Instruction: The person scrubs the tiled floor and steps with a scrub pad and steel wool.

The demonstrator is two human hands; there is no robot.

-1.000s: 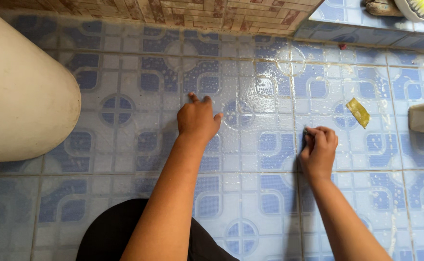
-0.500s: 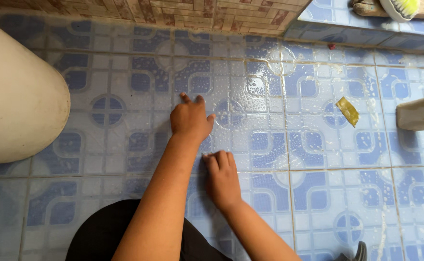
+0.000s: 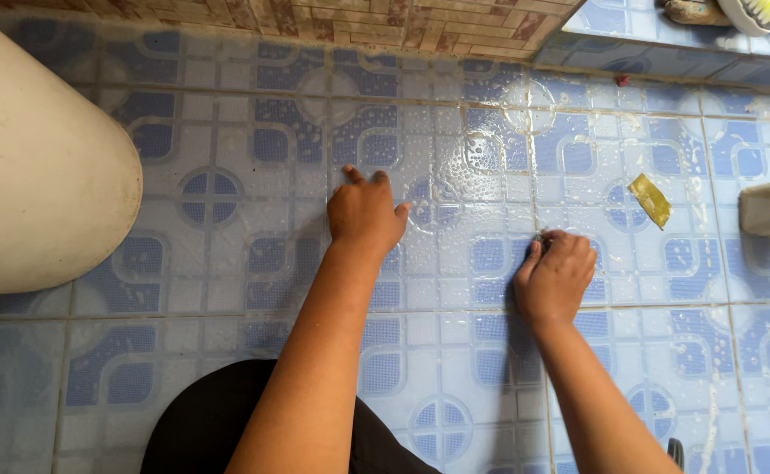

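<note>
The person is partway through scrubbing a wet, soapy tiled floor (image 3: 227,290) of blue and white patterned tiles. The left hand (image 3: 363,213) lies flat on the tiles with its fingers spread, holding nothing and seemingly bracing the body. The right hand (image 3: 556,274) is curled down with its fingers closed over a small dark scrubbing pad (image 3: 536,239), of which only a sliver peeks out just ahead of the fingertips, pressed to the floor. Suds and droplets gather on the tiles between the two hands and beyond their fingertips. A yellowish scrap (image 3: 649,199) lies on the floor a little past the right fingers and to their outer side. By my judgement the next stroke calls for firm downward pressure while sliding the pad along the grout lines, the left palm staying planted on slippery tile. The pad's shape and material are mostly hidden under the fingers. A large pale rounded fixture (image 3: 34,167), well out beyond the left fingers, is cut off by the frame edge, so its kind is unclear.
</note>
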